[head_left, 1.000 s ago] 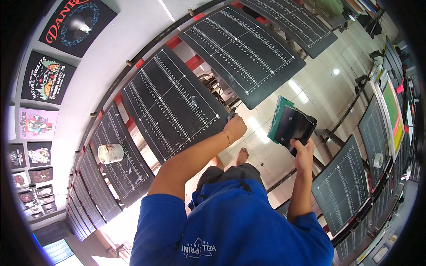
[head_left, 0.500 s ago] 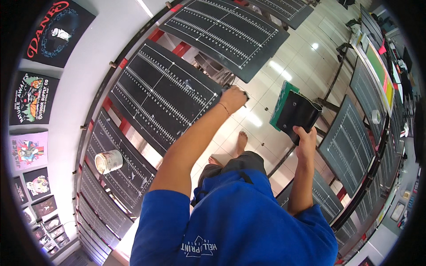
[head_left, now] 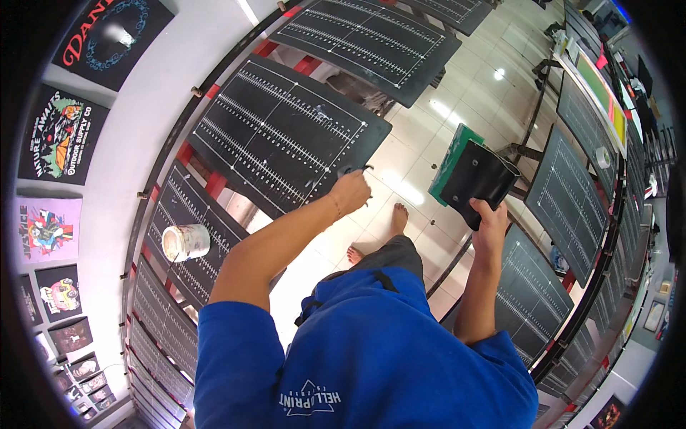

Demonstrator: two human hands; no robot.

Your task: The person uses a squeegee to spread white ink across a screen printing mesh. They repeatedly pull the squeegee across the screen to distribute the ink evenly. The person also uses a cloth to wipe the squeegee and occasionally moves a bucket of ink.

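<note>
My left hand (head_left: 350,191) is closed at the near right corner of a black printing board (head_left: 275,136) marked with white ruled scales. A small dark, cloth-like thing (head_left: 347,172) pokes out around its fingers, pressed against the board's edge; most of it is hidden. Out to the right, above the floor, my right hand (head_left: 488,218) grips a squeegee with a curved black holder (head_left: 475,175) and a green blade (head_left: 453,161). The thumb lies over the black holder.
A white paint-stained bucket (head_left: 186,242) stands on the board (head_left: 171,200) at left. More boards run along a rail, left and right, one close by my right forearm (head_left: 529,293). A tape roll (head_left: 603,157) lies at far right. Tiled floor (head_left: 429,250) lies between the rows.
My left hand has slid nearer and slightly left along the board's edge, still closed. The view has shifted a little; my right hand keeps its hold on the squeegee.
</note>
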